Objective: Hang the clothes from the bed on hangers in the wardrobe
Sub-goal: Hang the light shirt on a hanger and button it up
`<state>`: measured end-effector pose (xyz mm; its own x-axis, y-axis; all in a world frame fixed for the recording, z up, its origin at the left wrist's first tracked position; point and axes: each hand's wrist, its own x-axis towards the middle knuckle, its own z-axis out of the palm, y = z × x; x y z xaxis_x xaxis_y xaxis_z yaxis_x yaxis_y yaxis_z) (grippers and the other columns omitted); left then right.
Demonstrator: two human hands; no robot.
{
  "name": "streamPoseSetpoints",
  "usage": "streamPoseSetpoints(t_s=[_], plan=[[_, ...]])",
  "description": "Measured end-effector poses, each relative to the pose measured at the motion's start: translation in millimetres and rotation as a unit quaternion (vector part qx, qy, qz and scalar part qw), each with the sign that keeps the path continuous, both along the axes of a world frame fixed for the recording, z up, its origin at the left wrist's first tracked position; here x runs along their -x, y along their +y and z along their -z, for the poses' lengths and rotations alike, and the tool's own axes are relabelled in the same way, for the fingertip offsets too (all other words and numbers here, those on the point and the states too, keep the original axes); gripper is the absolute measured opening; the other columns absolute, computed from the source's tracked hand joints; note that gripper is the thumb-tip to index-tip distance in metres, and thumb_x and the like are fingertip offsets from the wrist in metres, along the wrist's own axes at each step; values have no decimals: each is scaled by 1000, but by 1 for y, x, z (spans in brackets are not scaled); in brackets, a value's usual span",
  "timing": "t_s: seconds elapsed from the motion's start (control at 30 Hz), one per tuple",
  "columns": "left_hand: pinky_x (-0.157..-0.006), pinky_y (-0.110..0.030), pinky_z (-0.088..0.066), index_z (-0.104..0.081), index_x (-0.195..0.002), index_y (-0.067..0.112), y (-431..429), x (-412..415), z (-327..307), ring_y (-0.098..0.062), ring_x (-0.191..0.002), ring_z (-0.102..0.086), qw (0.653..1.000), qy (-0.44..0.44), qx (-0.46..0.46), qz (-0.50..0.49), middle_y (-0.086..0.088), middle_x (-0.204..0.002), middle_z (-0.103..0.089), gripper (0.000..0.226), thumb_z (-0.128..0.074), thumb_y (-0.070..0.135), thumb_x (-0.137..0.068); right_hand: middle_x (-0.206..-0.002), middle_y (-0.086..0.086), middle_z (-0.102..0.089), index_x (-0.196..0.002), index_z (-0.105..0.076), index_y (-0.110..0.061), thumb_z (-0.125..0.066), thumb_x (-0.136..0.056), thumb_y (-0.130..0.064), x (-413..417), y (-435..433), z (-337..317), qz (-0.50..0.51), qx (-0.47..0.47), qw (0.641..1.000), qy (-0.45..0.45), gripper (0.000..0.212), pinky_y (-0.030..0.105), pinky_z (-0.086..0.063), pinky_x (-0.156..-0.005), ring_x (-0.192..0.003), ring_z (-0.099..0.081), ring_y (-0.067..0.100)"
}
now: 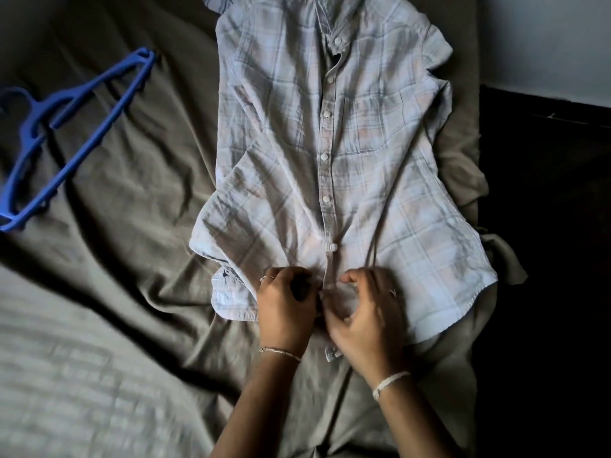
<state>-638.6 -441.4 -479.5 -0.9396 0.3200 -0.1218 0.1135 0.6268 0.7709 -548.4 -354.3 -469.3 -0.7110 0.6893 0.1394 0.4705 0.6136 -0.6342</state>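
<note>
Low on the plaid shirt [363, 160], left hand [284, 309] and right hand [363, 320] each pinch the button placket [326, 180], grip curled.

1 shirt [363, 143], 1 hanger [34, 117], 2 hands [284, 312] [367, 319]

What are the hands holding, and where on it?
The left hand and right hand both pinch the shirt at its button strip, near the hem.

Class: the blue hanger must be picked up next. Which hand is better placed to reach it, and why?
Left. The blue hanger lies on the bed to the left of the plaid shirt, on the side of the left hand; the right hand would have to cross over it.
</note>
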Motion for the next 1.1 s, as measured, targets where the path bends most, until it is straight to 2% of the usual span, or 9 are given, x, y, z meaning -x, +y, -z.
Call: streamPoseSetpoints(t_s=[0.1, 0.17, 0.3, 0.4, 0.57, 0.7, 0.87, 1.0, 1.1], plan=[[-75, -12, -36, -75, -89, 11, -7, -8, 1, -22, -84, -59, 1000, 12, -1, 23, -8, -91, -63, 16, -76, 8, -73, -104, 3, -57, -100, -59, -16, -68, -67, -39, -18, -18, 1, -11, -31, 997, -73, 41, 40, -45, -91, -105, -54, 26], [-77, -18, -43, -75, -92, 13, -7, -11, 0, -24, -83, -61, 998, 29, 5, 50, -7, -92, -63, 16, -72, 9, -76, -107, 2, -58, -101, -59, -17, -63, -65, -37, -23, -22, 1, -6, -37, 996, -86, 42, 40, -44, -93, -107, -54, 25], [-77, -38, -51, -73, -93, 17, -9, -15, -2, -28, -82, -61, 996, 29, 14, 88, -3, -92, -64, 24, -63, 18, -71, -94, 2, -61, -94, -64, -16, -58, -72, -23, -25, -18, -5, 28, -39, 998, -40, 23, 33, -41, -76, -87, -59, 25], [-75, -35, -46, -72, -91, 14, -11, -17, -4, -28, -81, -61, 995, 41, 13, 87, -4, -86, -68, 16, -72, 11, -75, -89, 1, -64, -94, -67, -17, -54, -76, -22, -30, -18, -10, 11, -74, 997, -24, 22, 37, -46, -70, -81, -61, 25], [-68, -28, -46, -68, -94, 14, -19, -26, -17, -18, -72, -59, 996, 53, -54, 46, -1, -85, -65, 11, -70, 11, -84, -86, 2, -63, -105, -72, -23, -52, -81, -23, -42, -25, -17, -8, -119, 992, -38, 31, 38, -49, -57, -68, -60, 28], [-74, -40, -49, -58, -101, 17, -25, -36, -25, -23, -83, -59, 992, 83, -90, 37, -1, -94, -60, 14, -63, 14, -89, -91, 1, -60, -91, -70, -20, -54, -81, -25, -43, -24, -19, 16, -87, 996, -11, 21, 36, -47, -60, -74, -58, 27], [-79, -40, -46, -58, -112, 17, -31, -44, -12, -29, -99, -53, 985, 101, 120, 69, -4, -109, -60, 50, -75, 39, -71, -81, -1, -65, -84, -69, -17, -67, -78, -17, -38, -24, -7, 77, 23, 996, 36, 6, 35, -45, -68, -76, -58, 20], [-77, -42, -48, -67, -96, 13, -37, -37, 3, -34, -88, -55, 981, 114, 123, 95, -9, -104, -62, 29, -64, 27, -71, -79, -2, -66, -88, -70, -15, -62, -81, -18, -39, -22, 3, 105, 103, 988, 56, 11, 33, -49, -68, -71, -62, 18], [-71, -44, -49, -68, -87, 10, -40, -30, 0, -34, -79, -56, 984, 111, 91, 107, -9, -89, -64, 17, -61, 20, -75, -79, 1, -63, -85, -70, -13, -61, -80, -15, -39, -24, 4, 109, 81, 989, 57, 10, 31, -45, -68, -71, -57, 18]])
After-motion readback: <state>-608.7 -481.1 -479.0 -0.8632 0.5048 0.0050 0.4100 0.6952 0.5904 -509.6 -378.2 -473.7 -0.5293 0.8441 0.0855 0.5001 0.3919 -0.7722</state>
